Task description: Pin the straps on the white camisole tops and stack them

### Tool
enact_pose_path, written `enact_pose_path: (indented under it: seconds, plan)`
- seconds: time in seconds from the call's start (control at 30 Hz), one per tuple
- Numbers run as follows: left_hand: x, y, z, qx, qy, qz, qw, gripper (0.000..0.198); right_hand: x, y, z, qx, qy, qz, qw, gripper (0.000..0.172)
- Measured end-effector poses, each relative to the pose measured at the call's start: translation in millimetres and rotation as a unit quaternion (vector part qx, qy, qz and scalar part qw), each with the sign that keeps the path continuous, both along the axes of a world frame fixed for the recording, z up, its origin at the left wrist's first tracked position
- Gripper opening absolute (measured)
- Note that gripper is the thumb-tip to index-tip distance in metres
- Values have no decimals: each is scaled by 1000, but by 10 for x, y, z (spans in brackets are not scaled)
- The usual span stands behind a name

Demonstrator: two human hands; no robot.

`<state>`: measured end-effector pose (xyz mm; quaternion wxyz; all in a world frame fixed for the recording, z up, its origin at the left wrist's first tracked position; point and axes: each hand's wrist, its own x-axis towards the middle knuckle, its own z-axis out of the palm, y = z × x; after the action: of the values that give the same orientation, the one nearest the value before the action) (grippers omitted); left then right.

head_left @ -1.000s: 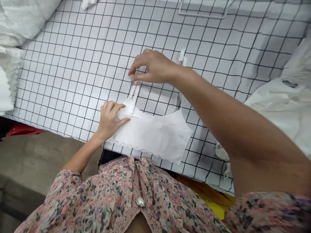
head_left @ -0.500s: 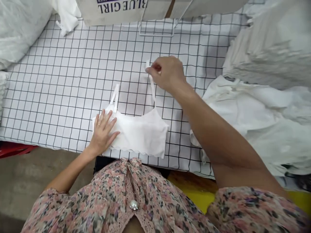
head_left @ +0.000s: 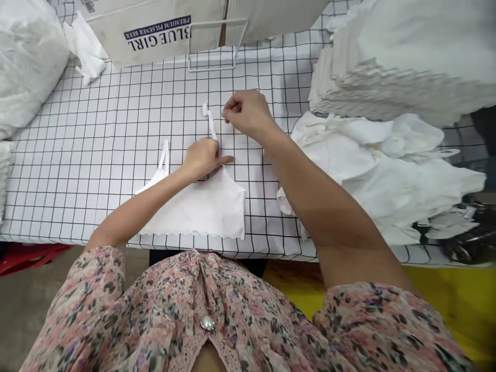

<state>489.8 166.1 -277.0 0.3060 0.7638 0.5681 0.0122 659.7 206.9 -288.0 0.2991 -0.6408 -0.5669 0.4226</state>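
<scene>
A loose floral blouse point(head_left: 155, 315) in pink and dusky grey, with a lace placket point(head_left: 190, 336), a pearly round button point(head_left: 207, 323), and short sleeves point(head_left: 101, 268).

Grid-lined white table cover point(head_left: 77, 170) as landmark: cardboard carton printed BLUE GIRL point(head_left: 155, 36) at far edge, wire rack point(head_left: 211, 67) against it; white bulging sack point(head_left: 29, 67) far left, loose white cloth point(head_left: 87, 49) beside it; tall stack of white folded pieces point(head_left: 403, 62) far right, rumpled white garments point(head_left: 372, 160) below it; red crate point(head_left: 27, 258) under near edge, yellow floor patch point(head_left: 445, 305) right of it
</scene>
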Motion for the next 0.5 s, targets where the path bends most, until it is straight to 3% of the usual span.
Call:
enact_pose_path:
  seconds: [0.1, 0.17, 0.23, 0.33, 0.4, 0.5]
  plan:
    - [106, -55, -149, 43, 6, -1, 999, 20, 215, -130, -90, 69, -47, 140, 987, 30]
    - [77, -94, -194, 31, -46, 13, 998, 14, 252, -177, -167, 101, -74, 262, 957, 44]
    - [13, -128, -215, 21, -105, 30, 994, 11, 206, -177, -205, 97, -112, 340, 929, 41]
    - [-72, -162, -242, 24, -153, 46, 987, 8, 147, -97, -147, 72, -166, 368, 912, 6]
    - [-100, -170, -264, 29, -159, 44, 986, 8, 240, -22, -33, 41, -177, 371, 911, 17]
    - [-117, -160, -296, 28, -159, 34, 986, 9, 654, 55, 184, -41, -162, 363, 917, 21]
